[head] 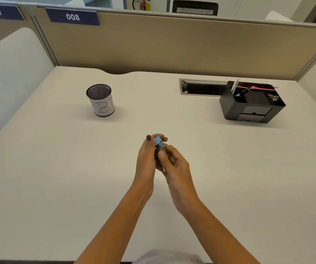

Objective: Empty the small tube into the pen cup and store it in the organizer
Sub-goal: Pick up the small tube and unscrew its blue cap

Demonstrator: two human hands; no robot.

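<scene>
A small clear tube [160, 148] with a light blue cap and dark contents is held above the middle of the desk. My left hand [147, 155] wraps it from the left, fingertips on the cap. My right hand [174, 162] grips the tube body from the right, thumb across it. The lower part of the tube is hidden by my fingers. The mesh pen cup [100, 100], wrapped in white paper with handwritten letters, stands at the far left. The black desk organizer [252, 103] sits at the far right with pens and a pink item in it.
A cable slot [201, 87] is cut into the desk behind the organizer. Beige partition walls [172, 44] close off the back and sides. The white desk [58, 168] stretches wide around my hands.
</scene>
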